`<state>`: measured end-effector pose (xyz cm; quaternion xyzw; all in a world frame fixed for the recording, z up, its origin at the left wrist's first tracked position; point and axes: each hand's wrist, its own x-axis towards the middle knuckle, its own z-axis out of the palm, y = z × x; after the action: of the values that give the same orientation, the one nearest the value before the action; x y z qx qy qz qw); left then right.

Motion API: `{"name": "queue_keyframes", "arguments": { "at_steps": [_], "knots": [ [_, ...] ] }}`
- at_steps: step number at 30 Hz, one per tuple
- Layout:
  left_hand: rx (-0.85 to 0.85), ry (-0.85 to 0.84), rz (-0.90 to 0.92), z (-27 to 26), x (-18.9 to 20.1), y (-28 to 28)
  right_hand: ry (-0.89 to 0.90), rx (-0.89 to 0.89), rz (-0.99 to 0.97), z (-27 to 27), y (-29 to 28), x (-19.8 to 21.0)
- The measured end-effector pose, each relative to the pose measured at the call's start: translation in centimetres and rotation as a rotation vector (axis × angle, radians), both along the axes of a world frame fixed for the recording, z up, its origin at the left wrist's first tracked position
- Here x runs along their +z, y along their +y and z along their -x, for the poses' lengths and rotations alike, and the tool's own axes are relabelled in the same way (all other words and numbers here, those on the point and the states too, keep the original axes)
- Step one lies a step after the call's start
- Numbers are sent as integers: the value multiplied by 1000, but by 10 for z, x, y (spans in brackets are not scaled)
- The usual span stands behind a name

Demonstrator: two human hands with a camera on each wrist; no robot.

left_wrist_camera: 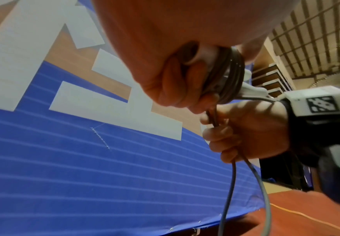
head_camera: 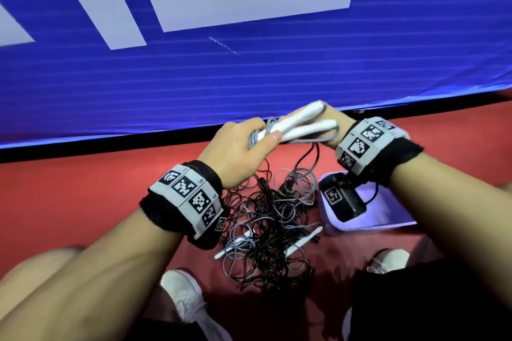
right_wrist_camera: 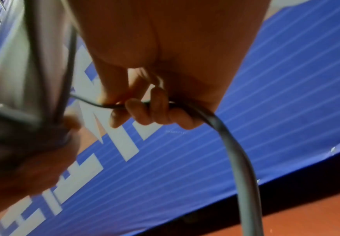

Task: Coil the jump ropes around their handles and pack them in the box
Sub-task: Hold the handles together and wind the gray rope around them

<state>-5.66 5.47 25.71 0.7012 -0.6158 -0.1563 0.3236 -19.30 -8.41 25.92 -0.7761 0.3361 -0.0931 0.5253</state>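
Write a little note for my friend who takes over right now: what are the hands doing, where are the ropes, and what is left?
Left hand: grips the white handles at the end where grey rope turns are already wound.
Right hand: fingers curled round the loose grey rope, feeding it toward the handles.
Rope pile: tangled black and grey ropes with more white handles, on the red floor below the hands.
Box: purple, right of the pile; no coiled rope visible in it, though the right wrist hides part of it.
Done: a few turns.
Left: finish this coil, box it, then untangle and coil the rest.
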Motion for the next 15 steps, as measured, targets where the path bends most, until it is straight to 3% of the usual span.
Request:
{"name": "queue_keyframes", "arguments": {
  "at_steps": [2, 6, 9, 12, 15],
  "knots": [
    [92, 60, 70, 1, 0, -1, -10, 21, 43, -9, 13, -13],
    [217, 148, 107, -2, 0, -4, -198, -52, -142, -22, 31, -28],
    [230, 112, 111, -3, 2, -4, -223, -40, -60, -24, 37, -29],
    [262, 82, 99, -6, 4, -6, -103, -9, 90, -23, 42, -29],
    [308, 80, 95, -9, 5, -7, 148, 9, 383, -19, 39, -31]
  ]
}}
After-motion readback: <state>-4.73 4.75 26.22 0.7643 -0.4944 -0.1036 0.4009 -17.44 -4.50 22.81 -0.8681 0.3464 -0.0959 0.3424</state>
